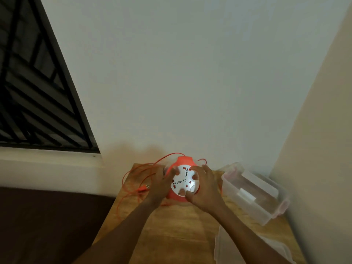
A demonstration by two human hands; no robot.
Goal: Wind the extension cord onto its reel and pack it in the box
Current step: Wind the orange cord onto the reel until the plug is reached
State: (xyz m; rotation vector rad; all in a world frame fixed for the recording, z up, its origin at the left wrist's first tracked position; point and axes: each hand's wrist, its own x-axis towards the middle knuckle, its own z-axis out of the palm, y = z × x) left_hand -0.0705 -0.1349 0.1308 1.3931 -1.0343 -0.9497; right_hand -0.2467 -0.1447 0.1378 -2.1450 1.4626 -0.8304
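Gripping the orange reel (pixel 183 180) from both sides in the head view, the person holds it at the centre bottom of the frame, over the far part of the wooden table (pixel 177 231); the left hand (pixel 162 185) curls its fingers onto the reel's left edge, a fingertip on the white socket face; the right hand (pixel 204 187) wraps the right and lower edge, thumb pressed on the white face; loose orange cord (pixel 133 176) loops on the table left of the reel, its plug (pixel 143 188) lying just beside the left hand; a clear plastic box (pixel 255 193) stands open at the right of the table, near the wall corner; its clear lid (pixel 245 248) lies flat at the lower right; a barred window (pixel 34 88) fills the upper left.
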